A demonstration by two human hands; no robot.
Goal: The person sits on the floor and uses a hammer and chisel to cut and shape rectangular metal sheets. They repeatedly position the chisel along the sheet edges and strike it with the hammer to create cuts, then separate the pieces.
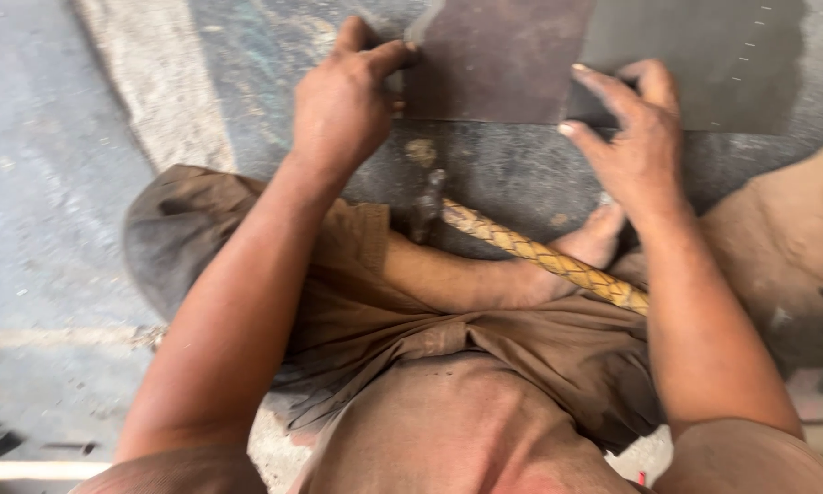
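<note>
my left hand (343,105) pinches the near left corner of the dark metal sheet (503,59) lying on the floor (46,183), likely to steady it. the hammer (539,256) with its woven yellow handle rests across my foot. my right hand (635,137) presses spread fingers on the sheet's near edge. no labels or packages show.

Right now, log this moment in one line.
left hand: on metal sheet edge | right hand: fingertips on sheet | hammer: lying across lap, unheld
</note>
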